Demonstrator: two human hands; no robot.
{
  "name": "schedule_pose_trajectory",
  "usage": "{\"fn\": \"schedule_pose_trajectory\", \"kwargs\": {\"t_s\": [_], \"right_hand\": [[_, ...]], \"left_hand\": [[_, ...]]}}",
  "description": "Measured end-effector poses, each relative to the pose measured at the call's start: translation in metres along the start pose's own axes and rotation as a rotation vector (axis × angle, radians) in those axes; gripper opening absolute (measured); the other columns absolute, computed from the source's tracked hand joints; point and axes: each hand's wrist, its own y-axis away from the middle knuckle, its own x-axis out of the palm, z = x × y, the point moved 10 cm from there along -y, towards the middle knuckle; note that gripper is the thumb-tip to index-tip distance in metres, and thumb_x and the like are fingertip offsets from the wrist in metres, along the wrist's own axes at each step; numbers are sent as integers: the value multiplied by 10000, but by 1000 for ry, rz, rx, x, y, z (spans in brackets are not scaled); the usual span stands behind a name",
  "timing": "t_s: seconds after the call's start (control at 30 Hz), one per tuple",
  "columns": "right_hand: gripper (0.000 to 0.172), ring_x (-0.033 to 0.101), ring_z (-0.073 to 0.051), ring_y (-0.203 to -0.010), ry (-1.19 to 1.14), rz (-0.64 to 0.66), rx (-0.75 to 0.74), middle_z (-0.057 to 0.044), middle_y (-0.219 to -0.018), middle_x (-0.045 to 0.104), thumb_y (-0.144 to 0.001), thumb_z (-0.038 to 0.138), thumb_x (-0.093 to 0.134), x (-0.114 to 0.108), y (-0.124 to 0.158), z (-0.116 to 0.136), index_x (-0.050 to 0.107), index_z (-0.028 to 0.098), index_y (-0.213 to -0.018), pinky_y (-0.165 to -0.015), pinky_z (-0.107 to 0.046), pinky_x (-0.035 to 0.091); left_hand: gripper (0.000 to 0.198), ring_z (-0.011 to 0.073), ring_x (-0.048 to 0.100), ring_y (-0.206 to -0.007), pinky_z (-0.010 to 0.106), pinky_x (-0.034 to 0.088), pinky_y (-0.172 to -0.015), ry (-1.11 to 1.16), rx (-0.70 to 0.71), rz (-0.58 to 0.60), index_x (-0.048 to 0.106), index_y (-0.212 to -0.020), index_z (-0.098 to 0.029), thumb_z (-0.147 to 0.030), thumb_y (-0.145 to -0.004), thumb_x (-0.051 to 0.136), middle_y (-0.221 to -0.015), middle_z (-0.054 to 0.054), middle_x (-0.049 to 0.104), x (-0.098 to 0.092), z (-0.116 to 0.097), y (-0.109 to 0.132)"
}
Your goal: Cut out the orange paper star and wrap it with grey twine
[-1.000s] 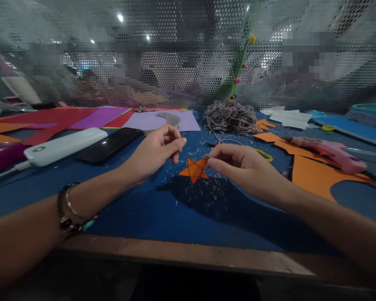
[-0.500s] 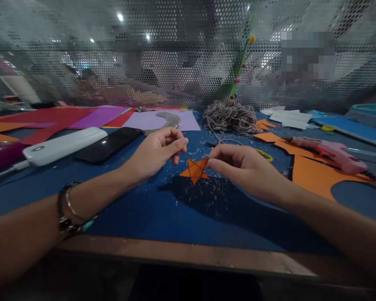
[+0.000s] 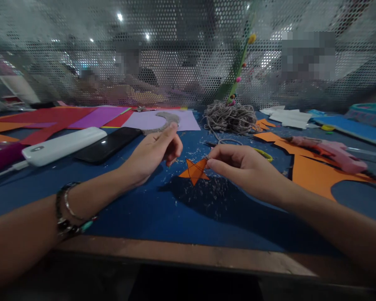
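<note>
An orange paper star with dark pencil lines is held just above the blue table. My right hand pinches its upper right point between thumb and fingers; a small greyish bit shows at that pinch. Left of the star, apart from it, is my left hand, its fingers curled in and its thumb raised against them. Whatever lies between those fingers, if anything, is too small to make out. Behind my right hand sits a heap of grey yarn, one strand trailing toward yellow-handled scissors.
A pink glue gun rests on cut orange paper at right. On the left lie a white device and a black phone. Behind them, a grey yarn-covered crescent is on lilac paper. A perforated metal screen stands behind.
My left hand has drawn slightly left and away from the star, its thumb lifting and its fingers curling further in. My right hand and the star stay almost still.
</note>
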Motion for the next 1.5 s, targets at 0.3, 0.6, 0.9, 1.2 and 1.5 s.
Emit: {"fn": "schedule_pose_trajectory", "kwargs": {"t_s": [0.3, 0.6, 0.9, 1.2, 1.5], "right_hand": [[153, 362, -61, -491, 28, -22, -17, 34, -564, 434, -795, 256, 462, -1, 0, 1, 537, 147, -719, -453, -192, 277], [138, 336, -54, -462, 48, -30, -49, 51, -520, 389, -784, 227, 466, -1, 2, 9, 522, 149, -683, -426, -188, 249], [149, 361, -66, -478, 67, -129, -77, 29, -558, 435, -803, 268, 473, -10, 4, 13, 530, 168, -708, -434, -205, 266], [179, 337, -81, -508, 78, -162, -99, 22, -557, 393, -799, 274, 470, -13, 6, 15, 516, 186, -651, -462, -218, 266], [177, 343, -83, -530, 23, -135, -120, 26, -559, 388, -783, 240, 472, -14, 4, 15, 487, 185, -616, -482, -218, 275]], "left_hand": [[117, 88, 558, -711, 181, 449, -674, -131, 65, 113, 546, -840, -156, -251, -777, 520, -772, -9, 567, 17, -10, 4], [66, 91, 576, -558, 169, 468, -534, -125, 39, 185, 556, -770, -178, -200, -732, 605, -627, -32, 593, 33, -9, 14], [75, 68, 569, -563, 141, 458, -517, 159, -134, 138, 625, -786, -161, -129, -724, 595, -643, -34, 618, 31, 3, 11], [96, 77, 586, -611, 162, 476, -577, 291, -166, 121, 664, -783, -194, -179, -690, 647, -705, -27, 650, 30, 14, 12], [117, 57, 553, -528, 130, 451, -476, 459, -244, 139, 664, -695, -180, -80, -668, 611, -605, -37, 621, 39, 11, 14]]}}
